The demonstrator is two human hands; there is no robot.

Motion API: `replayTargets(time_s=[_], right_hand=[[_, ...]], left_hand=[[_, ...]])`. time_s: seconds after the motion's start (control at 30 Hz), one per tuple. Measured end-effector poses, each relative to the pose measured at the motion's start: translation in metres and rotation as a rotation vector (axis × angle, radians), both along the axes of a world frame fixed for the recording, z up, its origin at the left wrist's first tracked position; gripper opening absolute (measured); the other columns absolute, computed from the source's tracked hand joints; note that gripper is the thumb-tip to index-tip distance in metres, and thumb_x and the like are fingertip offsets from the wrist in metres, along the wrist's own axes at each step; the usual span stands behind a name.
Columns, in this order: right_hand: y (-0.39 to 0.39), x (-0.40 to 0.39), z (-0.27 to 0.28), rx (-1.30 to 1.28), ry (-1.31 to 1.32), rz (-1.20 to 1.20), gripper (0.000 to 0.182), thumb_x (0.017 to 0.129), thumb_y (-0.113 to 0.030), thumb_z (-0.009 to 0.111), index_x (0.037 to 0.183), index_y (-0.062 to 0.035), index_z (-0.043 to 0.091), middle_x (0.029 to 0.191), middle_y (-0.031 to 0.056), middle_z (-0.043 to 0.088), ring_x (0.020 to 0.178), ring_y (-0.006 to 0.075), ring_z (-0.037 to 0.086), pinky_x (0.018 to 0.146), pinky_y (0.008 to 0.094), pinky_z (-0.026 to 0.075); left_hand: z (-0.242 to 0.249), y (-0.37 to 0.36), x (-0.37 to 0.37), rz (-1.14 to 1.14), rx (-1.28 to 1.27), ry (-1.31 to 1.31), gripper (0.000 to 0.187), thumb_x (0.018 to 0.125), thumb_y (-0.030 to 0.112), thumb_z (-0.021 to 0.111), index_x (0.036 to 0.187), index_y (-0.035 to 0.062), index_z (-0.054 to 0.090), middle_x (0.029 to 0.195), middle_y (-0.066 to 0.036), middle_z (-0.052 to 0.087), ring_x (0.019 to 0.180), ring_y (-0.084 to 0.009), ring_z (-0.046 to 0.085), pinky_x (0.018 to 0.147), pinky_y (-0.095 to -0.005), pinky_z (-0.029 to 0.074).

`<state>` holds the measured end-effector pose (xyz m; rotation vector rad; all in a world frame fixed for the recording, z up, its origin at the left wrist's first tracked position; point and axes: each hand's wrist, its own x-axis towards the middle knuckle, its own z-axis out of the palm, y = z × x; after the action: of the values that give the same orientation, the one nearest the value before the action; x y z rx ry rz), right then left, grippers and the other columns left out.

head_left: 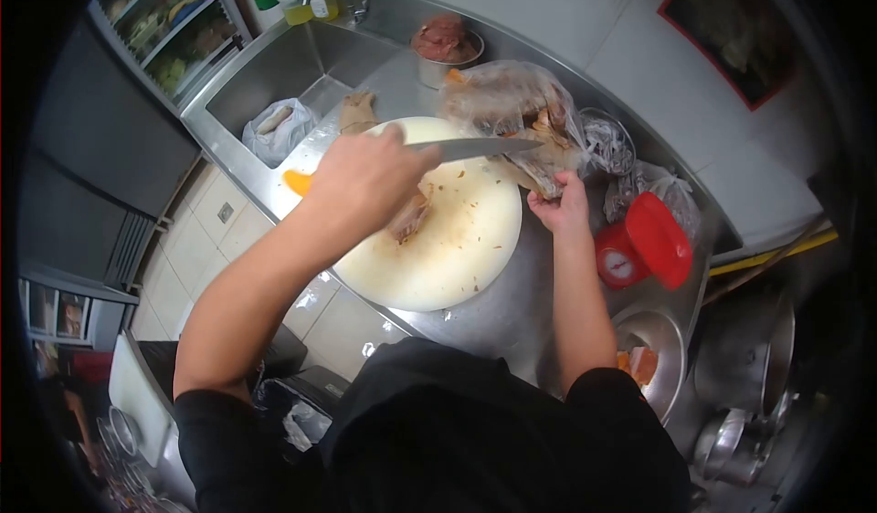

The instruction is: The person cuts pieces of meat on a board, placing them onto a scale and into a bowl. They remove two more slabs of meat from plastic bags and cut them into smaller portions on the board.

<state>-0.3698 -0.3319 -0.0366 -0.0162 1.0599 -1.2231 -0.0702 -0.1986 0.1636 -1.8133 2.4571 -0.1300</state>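
My left hand [365, 179] is closed round a kitchen knife [480, 149], its blade pointing right above the round white cutting board [457, 266]. A yellow end, apparently its handle, shows left of the hand. With its fingers closed, my right hand [564, 204] grips a piece of meat [539, 179] at the board's right edge, beside a clear plastic bag [498, 88] of meat. Another meat piece [413, 219] lies on the board, partly hidden by my left forearm. Behind the board rests a pale brown piece [358, 111], perhaps a trotter.
A sink [274, 79] holds a white plastic bag [277, 131]. Ground meat heaps over a metal container [434, 73] at the back. To the right stand a red scale [621, 262] and a metal bowl [671, 367] with orange-brown chunks. Pots [744, 358] sit lower right.
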Motion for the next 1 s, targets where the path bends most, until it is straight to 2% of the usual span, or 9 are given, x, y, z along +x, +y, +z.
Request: replayTargets(time_s=[0.1, 0.2, 0.3, 0.4, 0.53, 0.67, 0.73, 0.87, 1.0], right_hand=[[0.026, 0.000, 0.009, -0.039, 0.026, 0.065, 0.030, 0.085, -0.019, 0.062, 0.114, -0.0116, 0.058, 0.117, 0.0094, 0.061, 0.101, 0.0273, 0.058, 0.077, 0.0427, 0.048], [0.045, -0.007, 0.015, -0.058, 0.049, 0.133, 0.036, 0.084, -0.019, 0.063, 0.119, -0.0118, 0.059, 0.114, 0.0081, 0.064, 0.099, 0.0264, 0.060, 0.074, 0.0427, 0.049], [0.053, -0.018, 0.012, -0.068, 0.084, 0.219, 0.039, 0.083, -0.021, 0.064, 0.121, -0.0108, 0.060, 0.113, 0.0084, 0.065, 0.098, 0.0262, 0.061, 0.073, 0.0417, 0.049], [0.051, -0.024, 0.010, -0.117, 0.111, 0.309, 0.042, 0.083, -0.024, 0.064, 0.122, -0.0098, 0.060, 0.116, 0.0094, 0.066, 0.097, 0.0267, 0.062, 0.072, 0.0398, 0.050], [0.047, -0.019, 0.014, -0.078, 0.082, 0.254, 0.039, 0.085, -0.024, 0.062, 0.121, -0.0100, 0.060, 0.115, 0.0089, 0.066, 0.096, 0.0258, 0.062, 0.070, 0.0397, 0.050], [0.056, -0.027, 0.013, -0.080, 0.067, 0.205, 0.039, 0.086, -0.023, 0.061, 0.123, -0.0099, 0.060, 0.119, 0.0086, 0.066, 0.097, 0.0259, 0.063, 0.069, 0.0393, 0.051], [0.067, -0.033, 0.013, -0.140, 0.057, 0.294, 0.040, 0.087, -0.022, 0.060, 0.125, -0.0091, 0.059, 0.118, 0.0094, 0.066, 0.098, 0.0266, 0.064, 0.070, 0.0399, 0.052], [0.070, -0.039, 0.004, -0.235, 0.103, 0.455, 0.041, 0.088, -0.017, 0.058, 0.128, -0.0072, 0.060, 0.116, 0.0113, 0.068, 0.097, 0.0277, 0.067, 0.072, 0.0400, 0.054], [0.023, -0.025, -0.002, -0.426, 0.409, 0.735, 0.040, 0.087, -0.012, 0.060, 0.126, -0.0041, 0.062, 0.115, 0.0120, 0.068, 0.096, 0.0274, 0.069, 0.076, 0.0390, 0.055]], left_hand=[[-0.012, -0.031, 0.006, -0.022, -0.005, 0.017, 0.038, 0.096, 0.011, 0.055, 0.129, 0.0250, 0.067, 0.106, -0.017, 0.067, 0.090, -0.0324, 0.073, 0.073, -0.0432, 0.058], [-0.011, -0.023, 0.012, 0.101, 0.041, 0.096, 0.039, 0.097, 0.012, 0.055, 0.131, 0.0264, 0.068, 0.106, -0.017, 0.067, 0.093, -0.0330, 0.073, 0.076, -0.0436, 0.059], [-0.017, -0.016, 0.019, 0.102, 0.114, 0.050, 0.040, 0.096, 0.024, 0.057, 0.134, 0.0306, 0.065, 0.093, -0.015, 0.069, 0.088, -0.0326, 0.072, 0.072, -0.0451, 0.057], [-0.036, -0.018, 0.015, -0.014, 0.122, 0.057, 0.042, 0.096, 0.024, 0.057, 0.137, 0.0330, 0.063, 0.091, -0.015, 0.070, 0.089, -0.0318, 0.072, 0.074, -0.0454, 0.057], [-0.049, -0.049, 0.010, 0.053, 0.163, 0.137, 0.040, 0.096, 0.024, 0.057, 0.134, 0.0313, 0.067, 0.092, -0.013, 0.072, 0.092, -0.0305, 0.072, 0.079, -0.0450, 0.056], [-0.048, -0.045, 0.021, 0.040, 0.195, 0.246, 0.038, 0.095, 0.022, 0.059, 0.131, 0.0264, 0.069, 0.096, -0.013, 0.073, 0.093, -0.0318, 0.072, 0.080, -0.0450, 0.056], [-0.041, -0.027, 0.035, 0.082, 0.185, 0.284, 0.036, 0.095, 0.020, 0.061, 0.130, 0.0234, 0.070, 0.101, -0.013, 0.074, 0.098, -0.0321, 0.072, 0.083, -0.0437, 0.056], [-0.038, 0.018, 0.085, 0.111, 0.083, 0.570, 0.040, 0.094, 0.020, 0.062, 0.134, 0.0209, 0.067, 0.094, -0.019, 0.072, 0.093, -0.0348, 0.070, 0.083, -0.0445, 0.054], [-0.046, 0.068, 0.114, 0.244, 0.050, 0.697, 0.043, 0.094, 0.019, 0.065, 0.137, 0.0148, 0.065, 0.090, -0.022, 0.070, 0.086, -0.0364, 0.068, 0.081, -0.0445, 0.053]])
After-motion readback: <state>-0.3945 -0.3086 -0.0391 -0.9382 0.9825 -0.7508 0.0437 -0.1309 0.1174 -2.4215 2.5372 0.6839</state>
